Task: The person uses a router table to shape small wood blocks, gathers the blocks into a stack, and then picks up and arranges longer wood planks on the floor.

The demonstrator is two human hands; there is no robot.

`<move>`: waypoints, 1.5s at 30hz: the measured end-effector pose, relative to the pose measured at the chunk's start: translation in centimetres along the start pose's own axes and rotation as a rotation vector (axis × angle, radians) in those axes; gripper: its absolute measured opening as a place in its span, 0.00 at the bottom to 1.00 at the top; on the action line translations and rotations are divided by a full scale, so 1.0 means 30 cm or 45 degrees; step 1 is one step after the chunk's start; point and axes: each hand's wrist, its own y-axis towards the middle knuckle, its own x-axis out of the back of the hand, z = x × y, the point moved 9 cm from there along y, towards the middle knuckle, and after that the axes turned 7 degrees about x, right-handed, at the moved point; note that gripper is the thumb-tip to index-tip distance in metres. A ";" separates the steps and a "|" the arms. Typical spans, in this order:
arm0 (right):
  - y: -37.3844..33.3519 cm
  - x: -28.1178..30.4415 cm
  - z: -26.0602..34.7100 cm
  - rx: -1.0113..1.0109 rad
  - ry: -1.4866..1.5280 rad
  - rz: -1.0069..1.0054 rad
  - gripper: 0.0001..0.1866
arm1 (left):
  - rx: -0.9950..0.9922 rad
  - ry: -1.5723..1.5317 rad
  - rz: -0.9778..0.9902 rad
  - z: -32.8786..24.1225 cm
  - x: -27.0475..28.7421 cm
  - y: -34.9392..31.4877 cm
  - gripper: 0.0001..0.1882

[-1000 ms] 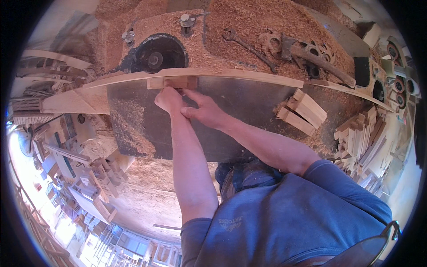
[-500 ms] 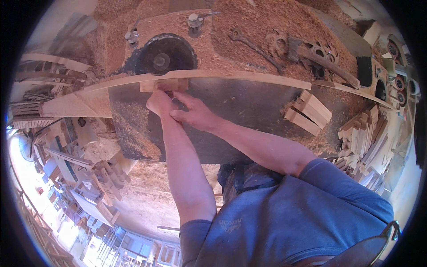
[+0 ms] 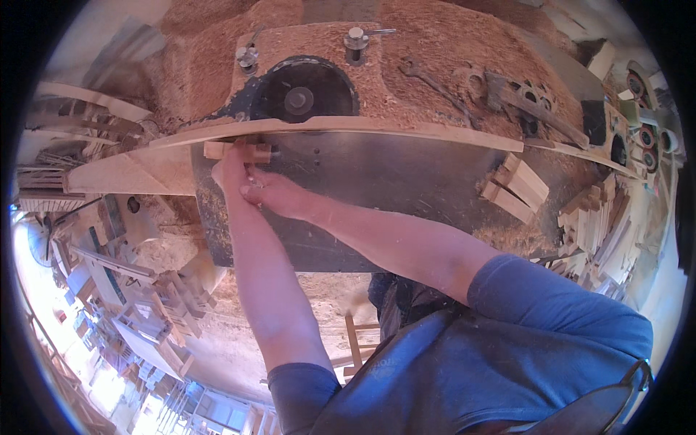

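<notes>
A small pale wooden block lies on the dark machine table against the long wooden fence. My left hand is closed on the block, its fingers partly hidden at the fence. Close beside it, my right hand is closed too, with its curled fingers at the block's near side and partly covered by my left hand. Behind the fence sits a round dark cutter head, to the right of the block. Small chips show around my fingers.
Two clamp bolts stand behind the fence amid heaped shavings. An open-ended wrench and a hammer-like tool lie there. Several cut wooden blocks rest on the table's right, with stacked offcuts beyond.
Both hands and the wooden block have slid left along the fence, past the cutter head. The whole view has also shifted slightly.
</notes>
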 end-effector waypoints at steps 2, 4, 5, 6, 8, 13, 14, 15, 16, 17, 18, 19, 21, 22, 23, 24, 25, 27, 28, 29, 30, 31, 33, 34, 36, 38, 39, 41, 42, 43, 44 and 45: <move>-0.043 -0.014 -0.013 -0.244 -0.393 0.120 0.36 | -0.018 0.133 0.036 0.014 0.037 -0.014 0.17; -0.118 0.010 0.058 -0.257 -0.706 0.154 0.34 | 0.103 0.243 -0.040 0.073 0.064 -0.072 0.13; -0.170 -0.011 0.109 -0.134 -0.814 0.165 0.33 | 0.236 0.460 -0.246 0.071 0.136 -0.137 0.12; -0.222 -0.022 0.157 -0.012 -0.919 0.179 0.33 | -0.072 1.004 -0.077 0.124 0.164 -0.100 0.13; -0.323 0.039 0.260 0.273 -1.232 0.135 0.33 | -0.359 1.117 0.143 0.198 0.127 -0.253 0.14; -0.590 0.209 0.342 0.628 -1.982 0.266 0.27 | -0.884 1.588 0.230 0.266 -0.196 -0.921 0.16; -0.626 0.249 0.315 0.562 -2.100 0.356 0.26 | -0.976 1.646 0.295 0.276 -0.249 -0.981 0.19; -0.659 0.322 0.254 0.410 -2.073 0.398 0.25 | -1.068 1.704 0.364 0.283 -0.309 -1.027 0.21; -0.686 0.389 0.200 0.260 -2.041 0.444 0.24 | -1.154 1.759 0.431 0.292 -0.364 -1.059 0.24; -0.710 0.439 0.235 0.267 -2.056 0.339 0.24 | -1.307 1.666 0.323 0.261 -0.393 -1.087 0.24; -0.734 0.491 0.271 0.273 -2.068 0.232 0.23 | -1.456 1.568 0.215 0.230 -0.422 -1.112 0.24; -0.751 0.553 0.307 0.270 -2.083 0.119 0.23 | -1.604 1.458 0.116 0.205 -0.459 -1.145 0.24; -0.768 0.675 0.388 0.235 -2.074 -0.106 0.23 | -1.459 1.130 -0.063 0.172 -0.499 -1.178 0.22; -0.781 0.729 0.421 0.213 -2.065 -0.212 0.22 | -1.374 0.967 -0.147 0.171 -0.521 -1.194 0.21; -0.788 0.747 0.444 0.229 -2.065 -0.267 0.23 | -0.834 0.615 -0.042 0.257 -0.531 -1.103 0.17; -0.789 0.759 0.462 0.247 -2.063 -0.319 0.23 | -0.574 0.314 0.096 0.335 -0.573 -1.056 0.16; -0.793 0.766 0.477 0.264 -2.060 -0.369 0.23 | -0.315 0.009 0.230 0.415 -0.623 -1.014 0.15; -0.843 0.756 0.544 0.469 -2.009 -0.445 0.23 | -0.043 -0.400 0.364 0.472 -0.717 -0.997 0.13; -0.870 0.754 0.568 0.566 -1.983 -0.482 0.23 | -0.027 -0.502 0.369 0.469 -0.753 -0.999 0.12; -0.891 0.816 0.547 0.411 -1.790 -0.564 0.23 | -0.010 -0.599 0.387 0.457 -0.796 -1.003 0.11; -0.911 0.869 0.514 0.257 -1.593 -0.638 0.23 | -0.015 -0.537 0.349 0.443 -0.820 -0.997 0.10; -0.924 0.911 0.480 0.105 -1.384 -0.709 0.23 | -0.022 -0.466 0.308 0.434 -0.833 -0.985 0.10; -0.923 0.947 0.450 0.035 -1.140 -0.746 0.22 | -0.037 -0.381 0.197 0.417 -0.847 -0.965 0.10; -0.919 0.955 0.429 0.002 -1.010 -0.764 0.22 | -0.050 -0.360 0.126 0.420 -0.843 -0.945 0.10; -0.894 0.941 0.373 -0.058 -0.852 -0.677 0.26 | -0.123 -0.360 0.005 0.420 -0.802 -0.911 0.11; -0.856 0.914 0.343 -0.049 -0.714 -0.576 0.30 | -0.248 -0.400 -0.081 0.389 -0.763 -0.887 0.13; -0.838 0.881 0.326 -0.015 -0.652 -0.512 0.32 | -0.206 -0.310 -0.116 0.390 -0.748 -0.862 0.13; -0.807 0.837 0.328 0.007 -0.578 -0.433 0.35 | -0.114 -0.123 -0.162 0.357 -0.732 -0.840 0.14; -0.792 0.824 0.329 -0.003 -0.564 -0.406 0.37 | -0.118 -0.143 -0.167 0.335 -0.723 -0.830 0.14; -0.773 0.797 0.326 -0.012 -0.546 -0.371 0.38 | -0.125 -0.165 -0.180 0.327 -0.700 -0.807 0.15; -0.749 0.780 0.318 0.003 -0.584 -0.334 0.38 | -0.131 -0.186 -0.191 0.320 -0.676 -0.784 0.15; -0.720 0.763 0.315 0.019 -0.622 -0.299 0.38 | -0.127 -0.184 -0.171 0.310 -0.659 -0.755 0.15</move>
